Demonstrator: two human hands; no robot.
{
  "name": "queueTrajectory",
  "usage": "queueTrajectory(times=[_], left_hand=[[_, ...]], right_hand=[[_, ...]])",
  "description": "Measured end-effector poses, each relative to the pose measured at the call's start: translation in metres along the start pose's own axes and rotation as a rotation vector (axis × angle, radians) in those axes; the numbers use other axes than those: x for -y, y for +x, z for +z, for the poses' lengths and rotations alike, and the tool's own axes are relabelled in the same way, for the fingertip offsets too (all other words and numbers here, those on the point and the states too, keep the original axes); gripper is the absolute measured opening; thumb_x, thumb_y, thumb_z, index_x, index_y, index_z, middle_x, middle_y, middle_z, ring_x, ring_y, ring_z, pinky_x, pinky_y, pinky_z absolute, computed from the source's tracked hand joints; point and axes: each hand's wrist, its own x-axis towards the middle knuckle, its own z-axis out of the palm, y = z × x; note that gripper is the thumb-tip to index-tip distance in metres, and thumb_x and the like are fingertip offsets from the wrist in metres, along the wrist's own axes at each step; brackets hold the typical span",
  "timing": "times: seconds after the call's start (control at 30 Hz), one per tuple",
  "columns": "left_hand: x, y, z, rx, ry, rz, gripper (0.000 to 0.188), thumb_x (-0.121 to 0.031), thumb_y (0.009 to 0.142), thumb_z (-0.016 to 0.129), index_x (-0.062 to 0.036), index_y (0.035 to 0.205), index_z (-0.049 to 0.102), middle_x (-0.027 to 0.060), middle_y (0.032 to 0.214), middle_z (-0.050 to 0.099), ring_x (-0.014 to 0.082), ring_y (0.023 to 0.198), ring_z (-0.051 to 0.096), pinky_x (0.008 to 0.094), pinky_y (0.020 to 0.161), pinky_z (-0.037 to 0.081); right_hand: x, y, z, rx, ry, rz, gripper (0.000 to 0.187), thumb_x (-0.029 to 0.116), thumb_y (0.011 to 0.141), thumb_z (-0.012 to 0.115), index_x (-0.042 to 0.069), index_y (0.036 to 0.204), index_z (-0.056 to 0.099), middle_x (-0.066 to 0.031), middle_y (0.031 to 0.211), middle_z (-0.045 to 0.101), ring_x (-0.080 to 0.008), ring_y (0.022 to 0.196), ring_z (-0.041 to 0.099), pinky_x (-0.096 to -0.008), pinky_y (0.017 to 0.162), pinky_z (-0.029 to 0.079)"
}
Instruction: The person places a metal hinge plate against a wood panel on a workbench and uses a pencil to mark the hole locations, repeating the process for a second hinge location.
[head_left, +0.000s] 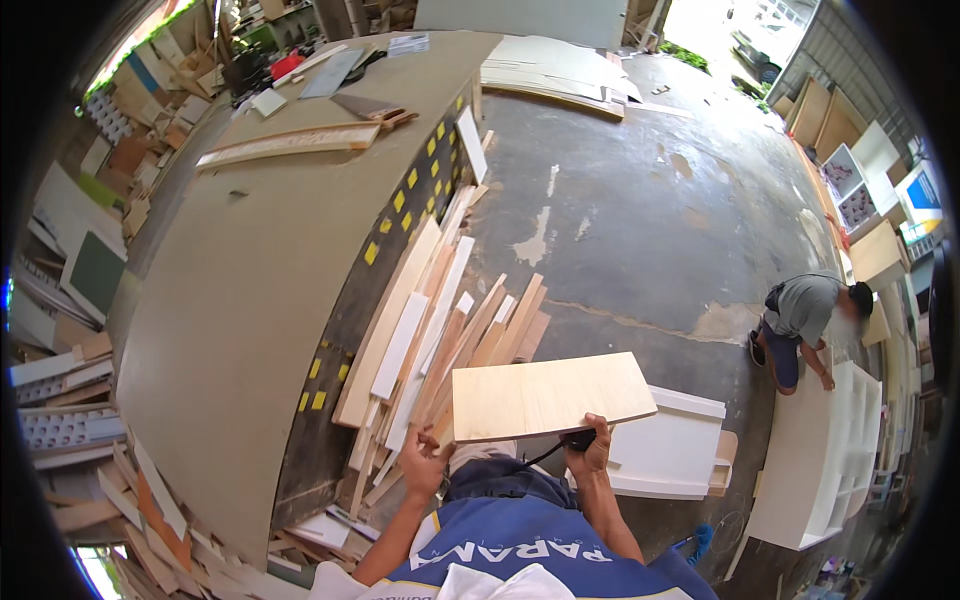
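Observation:
A light rectangular plywood board (550, 395) is held up in front of my body, its broad face upward. My right hand (592, 448) grips its near edge towards the right, the thumb over the edge and the other fingers partly hidden. A small black object (578, 438) with a dark cord shows beside that hand under the board; I cannot make out its kind. Off the board's near left corner is my left hand (425, 462), fingers apart and slightly curled, holding nothing. Several wood strips (440, 330), some white, lie beyond it against the workbench.
A large workbench (230, 300) fills the left, with a handsaw (375, 110) and a long plank (290, 146) on it. White panels (665, 445) lie on the floor to the right. Further right, another person (805, 320) bends over a white cabinet (815, 460). Offcuts are piled far left.

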Motion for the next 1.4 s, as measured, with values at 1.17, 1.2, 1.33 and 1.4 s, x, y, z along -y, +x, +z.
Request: queueTrajectory(times=[1.17, 1.2, 1.33, 1.4], left_hand=[[-0.353, 0.591, 0.427, -0.197, -0.652, 0.139, 0.050, 0.008, 0.090, 0.071, 0.0010, 0.138, 0.060, 0.0070, 0.115, 0.070, 0.0113, 0.093, 0.065, 0.0254, 0.076, 0.051], [-0.361, 0.600, 0.436, -0.217, -0.692, 0.131, 0.049, 0.008, 0.091, 0.071, 0.0008, 0.138, 0.060, 0.0071, 0.116, 0.070, 0.0114, 0.093, 0.065, 0.0256, 0.075, 0.051], [-0.381, 0.637, 0.471, -0.301, -0.691, 0.112, 0.044, 0.007, 0.095, 0.067, 0.0013, 0.138, 0.060, 0.0068, 0.116, 0.070, 0.0124, 0.093, 0.065, 0.0272, 0.077, 0.052], [-0.392, 0.661, 0.479, -0.346, -0.659, 0.111, 0.044, 0.007, 0.095, 0.067, 0.0017, 0.138, 0.060, 0.0068, 0.115, 0.070, 0.0129, 0.094, 0.065, 0.0276, 0.081, 0.053]], right_hand=[[0.320, 0.639, 0.356, 0.483, -0.081, 0.222, 0.046, 0.007, 0.080, 0.075, 0.004, 0.124, 0.063, -0.0086, 0.111, 0.070, -0.0261, 0.102, 0.069, -0.0416, 0.089, 0.057], [0.329, 0.652, 0.383, 0.516, -0.094, 0.221, 0.045, 0.006, 0.081, 0.076, 0.004, 0.124, 0.063, -0.0083, 0.110, 0.070, -0.0254, 0.101, 0.069, -0.0411, 0.089, 0.057], [0.352, 0.718, 0.455, 0.626, -0.159, 0.243, 0.044, 0.005, 0.081, 0.078, 0.004, 0.122, 0.063, -0.0076, 0.109, 0.070, -0.0238, 0.100, 0.070, -0.0411, 0.087, 0.057], [0.350, 0.752, 0.491, 0.696, -0.155, 0.267, 0.042, 0.007, 0.081, 0.079, 0.005, 0.120, 0.063, -0.0071, 0.107, 0.070, -0.0239, 0.098, 0.070, -0.0417, 0.085, 0.058]])
